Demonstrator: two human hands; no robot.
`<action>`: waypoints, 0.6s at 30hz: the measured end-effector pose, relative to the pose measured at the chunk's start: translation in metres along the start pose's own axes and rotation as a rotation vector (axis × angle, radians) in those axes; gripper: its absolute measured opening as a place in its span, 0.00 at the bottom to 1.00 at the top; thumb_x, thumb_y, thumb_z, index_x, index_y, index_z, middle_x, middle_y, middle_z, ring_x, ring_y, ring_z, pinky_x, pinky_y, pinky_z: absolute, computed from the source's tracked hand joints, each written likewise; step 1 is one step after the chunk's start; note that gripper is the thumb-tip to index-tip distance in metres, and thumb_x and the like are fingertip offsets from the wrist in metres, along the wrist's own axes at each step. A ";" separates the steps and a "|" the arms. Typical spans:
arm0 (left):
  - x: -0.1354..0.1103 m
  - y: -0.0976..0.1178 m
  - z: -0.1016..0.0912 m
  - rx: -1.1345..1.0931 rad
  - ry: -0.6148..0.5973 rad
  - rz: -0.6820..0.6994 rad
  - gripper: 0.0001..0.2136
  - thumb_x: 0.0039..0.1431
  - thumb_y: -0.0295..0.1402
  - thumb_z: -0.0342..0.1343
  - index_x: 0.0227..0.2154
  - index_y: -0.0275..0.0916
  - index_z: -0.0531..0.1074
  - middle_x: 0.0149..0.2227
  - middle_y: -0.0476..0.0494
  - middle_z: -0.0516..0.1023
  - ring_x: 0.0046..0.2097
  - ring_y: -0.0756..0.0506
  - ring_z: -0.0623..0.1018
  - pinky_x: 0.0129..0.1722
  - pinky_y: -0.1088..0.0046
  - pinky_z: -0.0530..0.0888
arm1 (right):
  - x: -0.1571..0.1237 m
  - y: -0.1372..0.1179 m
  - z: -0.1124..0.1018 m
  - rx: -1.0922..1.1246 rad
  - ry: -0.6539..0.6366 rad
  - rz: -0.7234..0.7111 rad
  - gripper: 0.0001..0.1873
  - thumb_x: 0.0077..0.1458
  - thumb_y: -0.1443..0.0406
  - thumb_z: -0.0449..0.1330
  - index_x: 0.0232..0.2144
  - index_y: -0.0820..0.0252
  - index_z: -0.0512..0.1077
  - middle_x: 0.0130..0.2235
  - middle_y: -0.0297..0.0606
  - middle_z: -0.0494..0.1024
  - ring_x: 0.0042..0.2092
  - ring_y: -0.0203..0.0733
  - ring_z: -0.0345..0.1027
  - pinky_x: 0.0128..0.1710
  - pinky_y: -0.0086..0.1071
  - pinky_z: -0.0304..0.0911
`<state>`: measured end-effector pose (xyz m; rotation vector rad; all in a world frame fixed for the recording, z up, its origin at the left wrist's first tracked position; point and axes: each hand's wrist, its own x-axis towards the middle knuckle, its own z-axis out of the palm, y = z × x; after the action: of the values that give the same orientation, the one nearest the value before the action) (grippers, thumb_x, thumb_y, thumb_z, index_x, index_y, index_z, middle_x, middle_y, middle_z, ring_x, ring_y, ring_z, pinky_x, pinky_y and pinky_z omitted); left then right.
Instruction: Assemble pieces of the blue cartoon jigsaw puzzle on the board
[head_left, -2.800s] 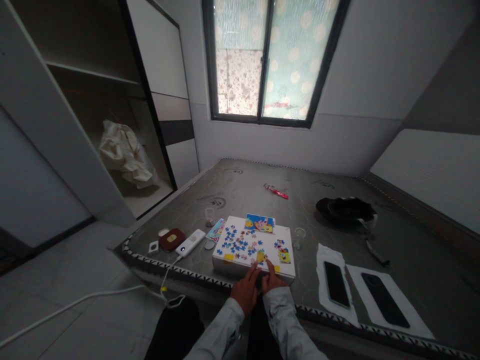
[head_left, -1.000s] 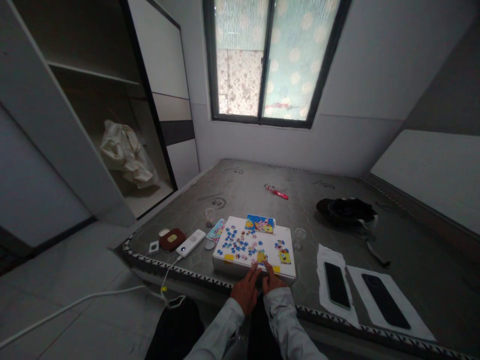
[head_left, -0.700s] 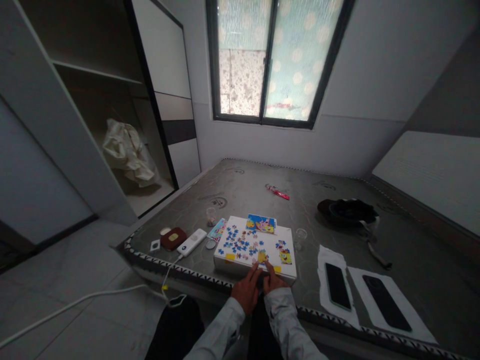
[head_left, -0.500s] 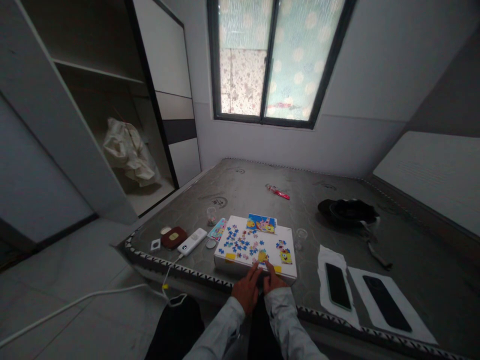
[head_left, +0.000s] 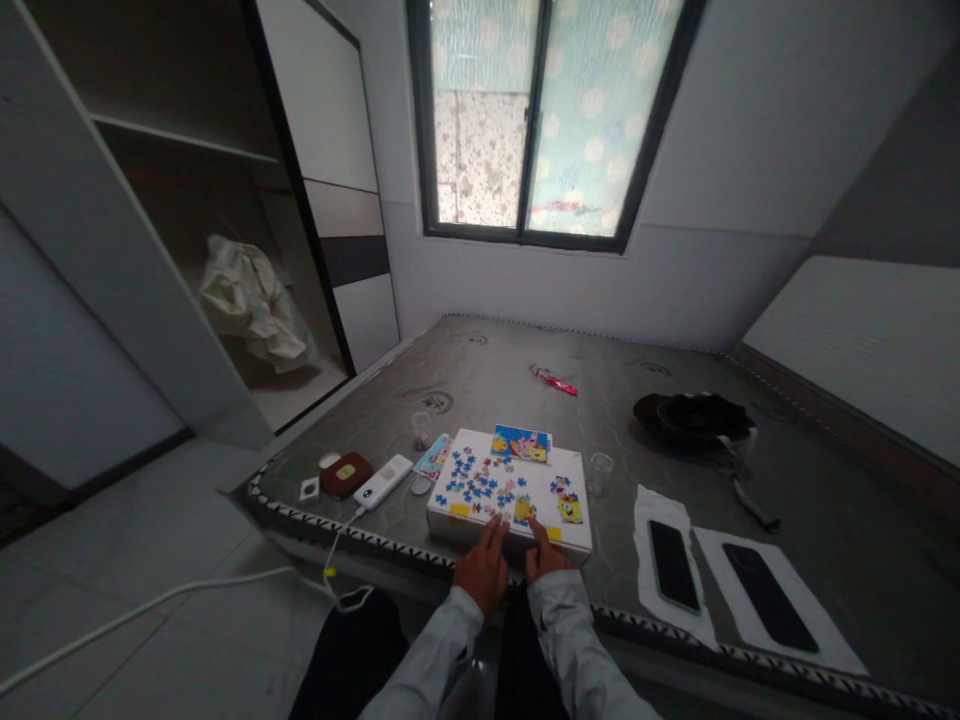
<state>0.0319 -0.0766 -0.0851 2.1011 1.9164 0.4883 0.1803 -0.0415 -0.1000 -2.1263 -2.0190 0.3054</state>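
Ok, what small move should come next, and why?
Probably have the left hand slide one of the loose puzzle pieces toward the yellow puzzle section: its fingertips lie near loose pieces on the white box, while the right hand has its index fingertip by that section.

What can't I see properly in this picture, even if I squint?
All in the head view:
- Under the left hand: the hand itself hides it.
- Whether the right hand touches the yellow puzzle patch: too small to tell.
- Pictures on the loose puzzle pieces: too small.
- What's in the clear cup: small and blurry.
- Where the white cable ends: cut off by the left edge.
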 end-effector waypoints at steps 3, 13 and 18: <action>0.000 0.000 0.001 -0.011 -0.007 0.015 0.31 0.61 0.24 0.45 0.68 0.40 0.58 0.72 0.42 0.55 0.57 0.44 0.77 0.52 0.67 0.78 | 0.000 0.000 0.001 -0.002 -0.011 -0.004 0.31 0.63 0.66 0.47 0.67 0.49 0.61 0.36 0.39 0.84 0.33 0.44 0.77 0.32 0.31 0.64; 0.001 -0.003 0.006 -0.011 0.018 0.023 0.31 0.61 0.25 0.45 0.68 0.40 0.57 0.71 0.42 0.58 0.57 0.46 0.77 0.53 0.70 0.77 | 0.002 0.003 0.008 -0.027 0.011 -0.014 0.30 0.64 0.67 0.49 0.67 0.47 0.62 0.35 0.37 0.83 0.33 0.43 0.77 0.32 0.30 0.63; 0.000 -0.002 0.006 -0.014 0.026 0.025 0.31 0.61 0.24 0.45 0.68 0.40 0.58 0.71 0.42 0.58 0.57 0.45 0.77 0.52 0.70 0.77 | 0.003 0.004 0.007 -0.014 -0.016 -0.009 0.31 0.64 0.66 0.48 0.68 0.47 0.59 0.34 0.37 0.83 0.33 0.44 0.77 0.32 0.31 0.63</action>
<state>0.0322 -0.0761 -0.0911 2.1229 1.8970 0.5346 0.1827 -0.0385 -0.1075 -2.1291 -2.0454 0.3085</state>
